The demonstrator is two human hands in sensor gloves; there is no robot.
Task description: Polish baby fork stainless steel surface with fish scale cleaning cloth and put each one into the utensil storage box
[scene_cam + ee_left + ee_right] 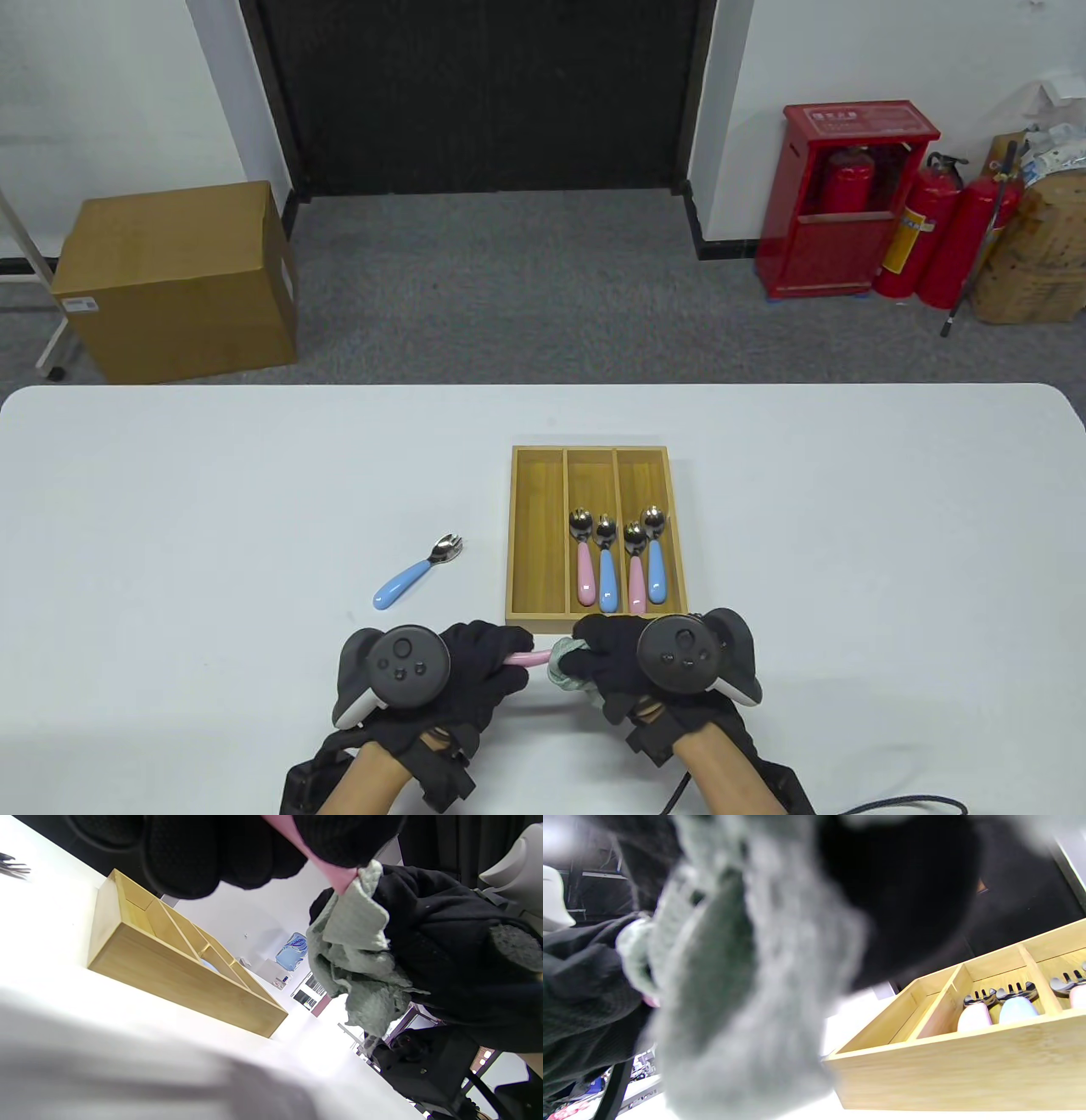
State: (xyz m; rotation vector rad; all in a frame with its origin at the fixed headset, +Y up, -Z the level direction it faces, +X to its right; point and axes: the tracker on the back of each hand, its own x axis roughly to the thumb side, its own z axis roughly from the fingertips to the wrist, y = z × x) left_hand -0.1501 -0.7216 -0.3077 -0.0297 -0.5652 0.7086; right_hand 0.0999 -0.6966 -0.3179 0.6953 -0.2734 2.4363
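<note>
My left hand (450, 671) curls its fingers round the pink plastic handle of a baby fork (524, 658), held just in front of the near wall of the bamboo three-compartment utensil storage box (537, 535). My right hand (624, 662) bunches a grey-green textured cleaning cloth (567, 668) round the fork's head, which is hidden inside it. In the box, two forks lie in the middle compartment (596, 560) and two in the right one (646, 556). A blue-handled fork (417, 571) lies on the white table (212, 509), left of the box.
</note>
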